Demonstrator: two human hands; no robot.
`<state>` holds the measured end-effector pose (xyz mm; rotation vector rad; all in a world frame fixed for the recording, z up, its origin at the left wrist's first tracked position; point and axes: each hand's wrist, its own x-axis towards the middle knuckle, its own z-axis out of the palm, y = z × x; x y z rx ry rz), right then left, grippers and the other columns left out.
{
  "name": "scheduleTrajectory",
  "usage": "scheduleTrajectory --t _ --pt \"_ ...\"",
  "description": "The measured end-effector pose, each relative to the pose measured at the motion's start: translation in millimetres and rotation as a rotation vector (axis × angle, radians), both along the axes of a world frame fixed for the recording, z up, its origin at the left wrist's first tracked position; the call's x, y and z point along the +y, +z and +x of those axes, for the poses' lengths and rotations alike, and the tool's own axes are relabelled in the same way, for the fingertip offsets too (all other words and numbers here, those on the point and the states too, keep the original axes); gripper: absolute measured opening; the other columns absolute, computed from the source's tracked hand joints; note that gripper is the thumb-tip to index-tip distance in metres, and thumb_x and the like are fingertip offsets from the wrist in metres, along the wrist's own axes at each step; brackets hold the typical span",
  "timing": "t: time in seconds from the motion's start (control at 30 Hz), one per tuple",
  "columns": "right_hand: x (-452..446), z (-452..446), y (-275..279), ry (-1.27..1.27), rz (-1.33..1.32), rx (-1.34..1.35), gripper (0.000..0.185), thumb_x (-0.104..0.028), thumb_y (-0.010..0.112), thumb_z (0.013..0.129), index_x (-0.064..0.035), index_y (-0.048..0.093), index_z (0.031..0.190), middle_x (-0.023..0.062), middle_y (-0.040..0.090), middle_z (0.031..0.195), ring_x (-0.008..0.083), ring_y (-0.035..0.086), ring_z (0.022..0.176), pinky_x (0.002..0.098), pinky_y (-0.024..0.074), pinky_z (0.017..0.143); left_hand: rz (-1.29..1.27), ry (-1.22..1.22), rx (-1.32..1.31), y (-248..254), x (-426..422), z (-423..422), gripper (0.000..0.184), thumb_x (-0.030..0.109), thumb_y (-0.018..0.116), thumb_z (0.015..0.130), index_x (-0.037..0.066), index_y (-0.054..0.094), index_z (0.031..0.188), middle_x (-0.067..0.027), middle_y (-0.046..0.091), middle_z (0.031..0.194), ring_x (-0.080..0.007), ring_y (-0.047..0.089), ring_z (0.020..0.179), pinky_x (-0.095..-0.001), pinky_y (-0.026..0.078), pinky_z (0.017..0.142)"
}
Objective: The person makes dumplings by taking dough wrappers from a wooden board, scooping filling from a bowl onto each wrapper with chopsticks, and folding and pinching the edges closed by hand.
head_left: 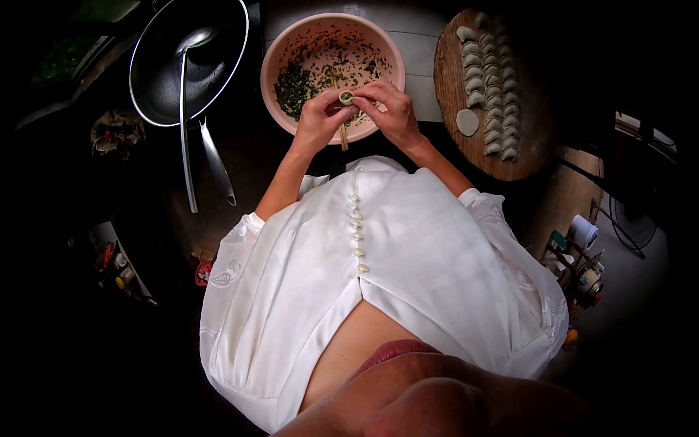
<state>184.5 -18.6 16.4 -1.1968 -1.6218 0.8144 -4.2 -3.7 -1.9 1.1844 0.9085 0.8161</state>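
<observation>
A small dumpling [346,96] with green filling showing at its open end is held between my two hands. My left hand [320,120] pinches it from the left, and my right hand [389,109] pinches it from the right. Both hands are over the near part of a pink bowl [397,69]. Chopped green filling [293,89] lies in the bowl, mostly at the left, with bits stuck to the wall. Chopsticks [344,137] rest against the bowl's near rim, partly hidden behind my hands.
On the right, a round wooden board [455,149] carries rows of folded dumplings [492,91] and one flat wrapper [467,122]. At the left stands a dark wok [156,91] with a metal ladle [184,116] across it; its handle [216,162] points toward me.
</observation>
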Motion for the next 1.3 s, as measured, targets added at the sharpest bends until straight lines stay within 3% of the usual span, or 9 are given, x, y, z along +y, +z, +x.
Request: scheduleTrajectory --t 0.2,0.37,0.7,0.9,0.97,1.07,1.3 --pt "-1 2 -8 -0.038 0.209 -0.162 0.013 -0.004 0.074 0.086 0.0007 0.071 0.098 0.0135 0.068 0.091 0.0313 0.067 0.084 0.0375 0.0547 0.073 -0.113 0.009 -0.055 4 -2 4 0.036 0.007 0.073 0.094 -0.005 0.065 0.127 -0.0079 0.072 0.110 -0.0125 0.068 0.099 -0.0262 0.056 0.089" --pt "-3 4 -1 -0.042 0.131 -0.130 0.020 -0.002 0.075 0.086 -0.0017 0.074 0.106 0.0116 0.070 0.094 0.0281 0.068 0.086 0.0363 0.0549 0.074 -0.073 0.018 0.002 0 -2 3 0.030 0.007 0.070 0.095 -0.004 0.067 0.122 -0.0081 0.073 0.104 -0.0122 0.069 0.096 -0.0256 0.055 0.085" --pt "2 7 -2 0.027 0.119 -0.155 0.017 -0.006 0.077 0.085 -0.0030 0.075 0.101 0.0114 0.070 0.094 0.0275 0.068 0.087 0.0365 0.0555 0.076 -0.026 0.002 0.037 -10 -2 5 0.034 0.004 0.068 0.097 -0.004 0.064 0.129 -0.0067 0.072 0.110 -0.0121 0.067 0.100 -0.0255 0.055 0.089" --pt "-2 2 2 -0.036 -0.094 0.075 0.016 -0.006 0.077 0.085 -0.0042 0.076 0.101 0.0100 0.071 0.096 0.0247 0.069 0.086 0.0343 0.0550 0.074 -0.029 -0.040 0.035 -4 0 4 0.035 0.004 0.068 0.096 -0.004 0.063 0.130 -0.0077 0.071 0.113 -0.0126 0.067 0.102 -0.0264 0.055 0.091" --pt "-2 5 -1 -0.019 -0.011 -0.057 0.016 -0.006 0.077 0.085 -0.0026 0.075 0.101 0.0107 0.070 0.095 0.0253 0.069 0.086 0.0350 0.0551 0.074 -0.023 -0.017 0.014 -8 0 5 0.036 0.003 0.069 0.094 -0.005 0.064 0.128 -0.0087 0.074 0.105 -0.0122 0.069 0.095 -0.0262 0.056 0.085" --pt "-2 6 1 -0.026 0.105 -0.137 0.017 -0.006 0.077 0.086 -0.0017 0.075 0.102 0.0114 0.070 0.094 0.0263 0.068 0.086 0.0350 0.0550 0.074 -0.097 -0.031 0.002 -4 0 5 0.035 0.005 0.068 0.096 -0.004 0.063 0.130 -0.0075 0.071 0.112 -0.0130 0.067 0.102 -0.0267 0.055 0.092" --pt "-1 5 -4 -0.027 0.216 -0.181 0.014 -0.002 0.073 0.086 0.0009 0.073 0.100 0.0121 0.066 0.087 0.0295 0.065 0.082 0.0386 0.0540 0.071 -0.119 -0.025 -0.023 -3 -3 4 0.033 0.008 0.069 0.097 -0.005 0.064 0.127 -0.0067 0.072 0.110 -0.0127 0.067 0.102 -0.0269 0.055 0.091"
